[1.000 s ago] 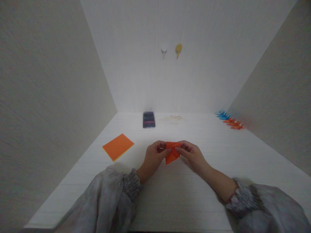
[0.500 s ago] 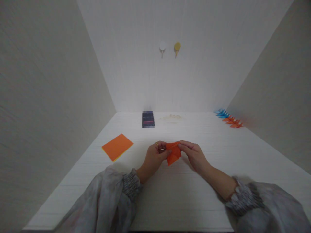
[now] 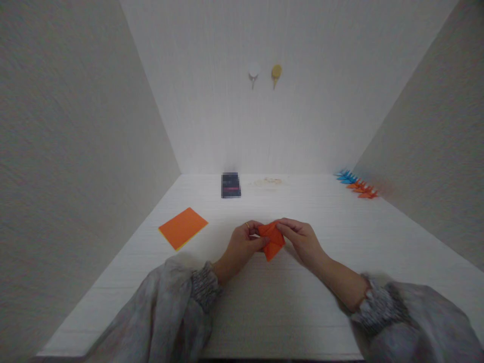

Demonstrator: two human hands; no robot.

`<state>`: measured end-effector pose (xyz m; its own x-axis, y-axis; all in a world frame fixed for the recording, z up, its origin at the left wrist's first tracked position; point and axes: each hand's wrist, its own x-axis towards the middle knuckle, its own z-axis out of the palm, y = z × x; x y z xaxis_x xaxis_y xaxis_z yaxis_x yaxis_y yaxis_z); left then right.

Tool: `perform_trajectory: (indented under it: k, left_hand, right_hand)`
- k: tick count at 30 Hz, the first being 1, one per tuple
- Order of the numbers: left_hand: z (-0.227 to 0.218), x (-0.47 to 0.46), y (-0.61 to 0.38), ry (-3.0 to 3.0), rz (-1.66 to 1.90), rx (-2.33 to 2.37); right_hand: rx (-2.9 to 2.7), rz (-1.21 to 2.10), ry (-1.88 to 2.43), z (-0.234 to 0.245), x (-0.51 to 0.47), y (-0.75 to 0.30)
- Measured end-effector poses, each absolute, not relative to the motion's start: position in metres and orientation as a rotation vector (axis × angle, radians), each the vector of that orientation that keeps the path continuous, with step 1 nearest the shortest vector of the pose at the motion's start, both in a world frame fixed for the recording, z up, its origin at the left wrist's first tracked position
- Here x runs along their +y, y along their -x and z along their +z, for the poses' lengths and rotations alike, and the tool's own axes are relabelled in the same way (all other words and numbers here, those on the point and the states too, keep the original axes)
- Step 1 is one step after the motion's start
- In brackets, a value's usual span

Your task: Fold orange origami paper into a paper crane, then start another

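Observation:
Between my two hands is a small piece of folded orange origami paper [image 3: 274, 244], creased and pointed at its lower end. My left hand [image 3: 244, 244] pinches its left edge, thumb on the near face and the other fingers behind. At the upper right corner, my right hand [image 3: 301, 237] grips the paper between thumb and fingers. The fingertips behind the paper are hidden. Off to the left, a stack of orange sheets [image 3: 183, 228] with a yellow edge lies on the white table [image 3: 280, 312].
A dark, blurred rectangular object [image 3: 230, 185] lies near the back wall. Several blue folded paper figures [image 3: 345, 177] and orange folded paper figures [image 3: 362, 189] line the right side. On the wall are a white hook [image 3: 253, 73] and a yellow hook [image 3: 276, 72].
The folded orange paper has turned slightly in my fingers, and its lower point has shifted a little right and down. Both hands keep their hold nearly in place.

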<state>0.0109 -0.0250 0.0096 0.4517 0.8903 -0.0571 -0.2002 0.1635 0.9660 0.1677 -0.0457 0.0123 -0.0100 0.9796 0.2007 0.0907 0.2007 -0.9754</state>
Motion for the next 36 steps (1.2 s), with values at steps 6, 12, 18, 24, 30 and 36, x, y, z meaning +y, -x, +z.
perform_trajectory:
  k: [6,12,18,24,30,36]
  left_hand:
    - [0.0087,-0.0245,-0.0113,-1.154,0.871,0.756]
    - [0.0070,-0.0243,-0.0119,-1.175,0.867,0.770]
    - [0.0050,-0.0242,-0.0128,-1.181,0.885,0.805]
    - [0.0087,-0.0246,-0.0125,-1.128,0.856,0.735]
    - [0.0103,-0.0241,-0.0127,-1.150,0.843,0.763]
    - [0.0090,-0.0232,-0.0121,-1.127,0.845,0.766]
  right_hand:
    - [-1.341,1.034,1.122,0.0104,-0.0456,-0.1672]
    - [-1.374,1.042,1.127,0.0091,-0.0452,-0.1680]
    - [-1.432,1.080,1.085,0.0100,-0.0455,-0.1679]
    - [-1.474,1.040,1.095,0.0071,-0.0454,-0.1694]
    - [-1.528,1.027,1.105,0.0083,-0.0457,-0.1689]
    - [-1.559,1.012,1.126,0.0070,-0.0458,-0.1691]
